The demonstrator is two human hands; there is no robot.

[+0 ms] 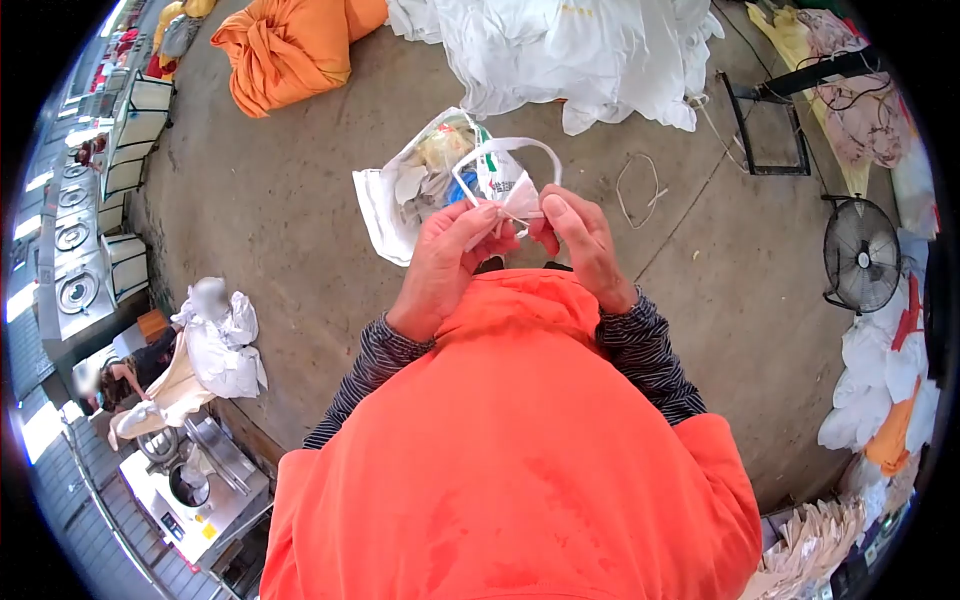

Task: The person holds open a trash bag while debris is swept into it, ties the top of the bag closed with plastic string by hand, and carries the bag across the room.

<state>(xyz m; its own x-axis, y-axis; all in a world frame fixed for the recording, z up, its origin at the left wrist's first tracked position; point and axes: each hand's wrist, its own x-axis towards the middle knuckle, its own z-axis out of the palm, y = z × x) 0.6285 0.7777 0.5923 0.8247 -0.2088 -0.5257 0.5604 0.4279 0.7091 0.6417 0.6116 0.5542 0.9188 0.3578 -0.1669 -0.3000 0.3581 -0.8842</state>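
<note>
Orange garment below left hand and right hand | fingertips closed, pinching white band | past hands, open sack | best kept untwisted, pinches close

Bag on flr, ctr, scraps in it. Cloth heap beyond, far side; bundle L of heap. Cord loop R of bag, fan further R. Worktable near L, machines far L.

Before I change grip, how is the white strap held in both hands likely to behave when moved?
The white strap is probably flexible yet slightly springy, since it bows into an open loop. It looks light, being a narrow band. Its curve may swing or twist if pulled unevenly.
</note>
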